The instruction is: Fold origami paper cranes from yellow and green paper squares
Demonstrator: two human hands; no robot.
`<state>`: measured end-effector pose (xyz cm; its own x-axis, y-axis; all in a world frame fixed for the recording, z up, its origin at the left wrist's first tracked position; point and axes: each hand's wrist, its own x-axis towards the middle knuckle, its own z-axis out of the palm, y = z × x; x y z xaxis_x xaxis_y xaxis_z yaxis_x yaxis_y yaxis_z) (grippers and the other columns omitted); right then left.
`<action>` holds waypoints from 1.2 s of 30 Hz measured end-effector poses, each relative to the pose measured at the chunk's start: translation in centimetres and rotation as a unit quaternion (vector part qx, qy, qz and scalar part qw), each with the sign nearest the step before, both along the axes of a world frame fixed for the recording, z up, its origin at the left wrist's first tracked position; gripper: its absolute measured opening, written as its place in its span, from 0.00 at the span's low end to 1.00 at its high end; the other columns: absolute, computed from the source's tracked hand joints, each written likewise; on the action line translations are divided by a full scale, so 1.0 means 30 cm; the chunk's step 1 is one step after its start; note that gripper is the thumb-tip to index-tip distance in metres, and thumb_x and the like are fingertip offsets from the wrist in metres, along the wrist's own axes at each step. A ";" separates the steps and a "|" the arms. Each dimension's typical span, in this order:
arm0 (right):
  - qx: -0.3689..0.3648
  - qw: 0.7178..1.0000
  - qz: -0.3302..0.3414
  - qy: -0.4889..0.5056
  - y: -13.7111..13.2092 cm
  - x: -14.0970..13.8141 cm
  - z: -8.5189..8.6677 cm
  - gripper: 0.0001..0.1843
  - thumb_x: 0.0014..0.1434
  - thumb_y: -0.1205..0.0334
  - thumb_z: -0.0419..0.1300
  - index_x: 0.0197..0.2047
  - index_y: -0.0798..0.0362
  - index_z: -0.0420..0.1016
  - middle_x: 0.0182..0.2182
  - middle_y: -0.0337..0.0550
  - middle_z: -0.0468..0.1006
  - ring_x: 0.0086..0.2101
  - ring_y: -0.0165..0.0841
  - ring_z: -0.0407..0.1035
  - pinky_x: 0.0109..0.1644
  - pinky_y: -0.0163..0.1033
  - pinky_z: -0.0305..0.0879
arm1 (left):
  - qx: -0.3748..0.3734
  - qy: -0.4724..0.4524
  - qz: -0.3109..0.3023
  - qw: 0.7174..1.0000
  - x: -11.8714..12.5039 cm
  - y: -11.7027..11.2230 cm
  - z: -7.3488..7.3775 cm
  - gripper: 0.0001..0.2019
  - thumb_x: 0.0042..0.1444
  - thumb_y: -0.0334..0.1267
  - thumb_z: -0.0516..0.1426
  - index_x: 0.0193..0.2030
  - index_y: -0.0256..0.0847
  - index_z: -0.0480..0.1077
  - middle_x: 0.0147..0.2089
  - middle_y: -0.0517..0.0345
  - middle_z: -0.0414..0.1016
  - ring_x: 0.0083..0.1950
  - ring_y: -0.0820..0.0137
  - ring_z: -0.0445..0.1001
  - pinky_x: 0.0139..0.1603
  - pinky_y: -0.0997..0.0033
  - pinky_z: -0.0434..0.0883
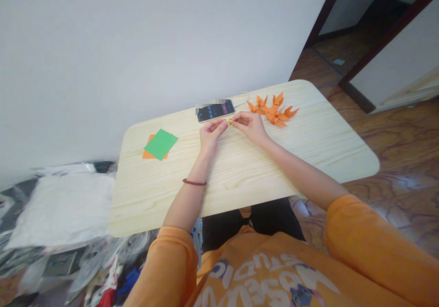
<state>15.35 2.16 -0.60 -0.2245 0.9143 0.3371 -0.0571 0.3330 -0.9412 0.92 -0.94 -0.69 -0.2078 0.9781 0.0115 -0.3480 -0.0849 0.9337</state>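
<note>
My left hand [211,134] and my right hand [248,126] meet above the middle of the light wooden table [240,179], their fingertips pinching a tiny yellow folded paper [229,121] between them. Just beyond the hands lies a black smartphone [216,110]. Several orange origami pieces [273,110] sit in a cluster to the right of it. Left of my hands, a green paper sheet [161,144] lies on an orange paper sheet [149,148], covering most of it.
A red beaded bracelet [194,182] circles my left wrist. A white wall [137,46] runs along the table's far edge. To the left, a white cloth or bag [61,211] and plastic clutter [103,256] lie below the table. A wood-patterned floor [404,147] spreads to the right.
</note>
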 end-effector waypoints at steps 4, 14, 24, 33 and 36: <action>0.009 1.000 -0.006 -0.012 0.000 0.003 0.005 0.13 0.48 0.52 0.67 0.29 0.53 0.75 0.28 0.40 0.77 0.32 0.31 0.71 0.40 0.38 0.70 | -0.018 -0.038 -0.012 0.999 -0.001 -0.004 0.012 0.15 0.33 0.43 0.71 0.25 0.38 0.76 0.29 0.59 0.78 0.35 0.72 0.78 0.49 0.66 0.74; 0.063 0.996 -0.027 -0.065 -0.008 0.009 0.019 0.08 0.52 0.56 0.63 0.29 0.53 0.76 0.30 0.41 0.77 0.34 0.32 0.72 0.41 0.39 0.72 | 0.019 0.022 0.008 1.000 -0.001 -0.001 0.000 0.13 0.37 0.44 0.70 0.25 0.38 0.77 0.28 0.59 0.79 0.32 0.72 0.77 0.45 0.66 0.75; 0.065 0.995 -0.036 -0.060 -0.014 0.004 0.021 0.08 0.52 0.57 0.63 0.29 0.53 0.76 0.30 0.42 0.76 0.33 0.32 0.72 0.39 0.39 0.73 | 0.067 0.109 0.042 0.991 0.008 -0.011 0.012 0.12 0.39 0.45 0.69 0.26 0.40 0.76 0.30 0.57 0.79 0.34 0.70 0.77 0.44 0.66 0.74; 0.083 0.992 -0.036 -0.089 -0.010 0.011 0.017 0.06 0.53 0.59 0.61 0.29 0.52 0.75 0.29 0.41 0.76 0.33 0.32 0.71 0.39 0.39 0.72 | 0.083 0.161 0.038 0.983 0.011 -0.035 0.034 0.09 0.42 0.41 0.68 0.28 0.40 0.76 0.32 0.57 0.79 0.35 0.70 0.77 0.45 0.67 0.74; 0.114 0.987 -0.035 -0.104 -0.013 0.011 0.022 0.04 0.53 0.63 0.59 0.29 0.52 0.75 0.29 0.41 0.76 0.33 0.32 0.71 0.37 0.38 0.71 | 0.094 0.177 0.028 0.979 0.007 -0.039 0.030 0.08 0.44 0.39 0.67 0.29 0.40 0.74 0.33 0.57 0.78 0.36 0.71 0.77 0.45 0.68 0.75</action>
<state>15.68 1.78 0.04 -0.2500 0.8355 0.4893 0.1592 0.5339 -0.8304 1.14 -2.12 0.22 -0.2123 0.9390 0.2707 0.0047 -0.2760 0.9612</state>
